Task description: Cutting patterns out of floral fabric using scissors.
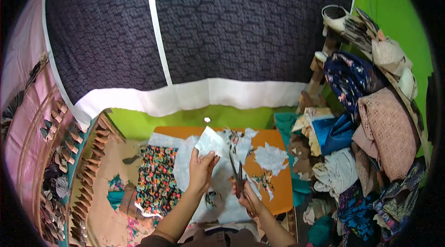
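Note:
My left hand [202, 171] pinches a small piece of white fabric [211, 141] between thumb and fingers and holds it up above the table. Just right of it, my right hand [248, 196] is closed round the handles of a pair of scissors [237, 173]. The scissors point up and away from me, their blades close to the white piece; whether they touch it I cannot tell. Beneath both hands lie pale sheets [222, 207] of fabric. Left of my left forearm, a black floral fabric [158, 180] hangs over the table's left side.
An orange table [282, 196] carries jagged white scraps [270, 158] and patterned scraps [263, 181]. Piled cloth [387, 131] rises at the right. Racks of shoe-shaped forms [85, 189] stand at the left. A dark patterned curtain [250, 24] with a white border hangs behind.

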`<action>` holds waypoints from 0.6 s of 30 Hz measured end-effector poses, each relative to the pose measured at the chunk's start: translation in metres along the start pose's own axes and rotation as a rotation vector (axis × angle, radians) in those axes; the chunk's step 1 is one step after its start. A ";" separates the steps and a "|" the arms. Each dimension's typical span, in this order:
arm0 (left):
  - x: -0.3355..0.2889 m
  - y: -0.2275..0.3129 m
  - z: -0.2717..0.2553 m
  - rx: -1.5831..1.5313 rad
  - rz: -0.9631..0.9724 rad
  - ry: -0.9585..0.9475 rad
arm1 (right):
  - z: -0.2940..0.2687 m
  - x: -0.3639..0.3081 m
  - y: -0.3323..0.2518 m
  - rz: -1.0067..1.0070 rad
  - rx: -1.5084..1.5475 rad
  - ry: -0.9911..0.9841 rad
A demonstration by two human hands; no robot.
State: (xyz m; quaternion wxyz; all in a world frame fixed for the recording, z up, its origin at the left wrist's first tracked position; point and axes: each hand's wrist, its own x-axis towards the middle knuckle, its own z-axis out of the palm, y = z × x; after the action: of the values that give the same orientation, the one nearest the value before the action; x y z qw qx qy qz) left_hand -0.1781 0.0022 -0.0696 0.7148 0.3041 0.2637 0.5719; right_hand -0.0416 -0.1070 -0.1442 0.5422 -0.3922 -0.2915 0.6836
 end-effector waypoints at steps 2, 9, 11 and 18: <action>0.003 0.009 0.005 0.046 0.034 -0.038 | -0.003 0.014 0.008 0.139 0.173 -0.103; 0.011 0.030 0.008 0.248 0.193 -0.029 | 0.039 0.011 -0.017 -0.239 -0.127 -0.256; 0.015 0.035 0.008 0.282 0.225 -0.034 | 0.047 0.016 -0.025 -0.113 -0.075 -0.161; 0.019 0.061 0.025 0.129 0.317 -0.040 | 0.045 0.027 -0.047 -0.202 -0.315 -0.261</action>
State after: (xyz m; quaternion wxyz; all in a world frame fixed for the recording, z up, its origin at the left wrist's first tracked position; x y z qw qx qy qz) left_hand -0.1958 0.0275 -0.0085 0.6000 0.3985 0.2342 0.6530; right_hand -0.0588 -0.0682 -0.0880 0.4976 -0.3492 -0.5001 0.6166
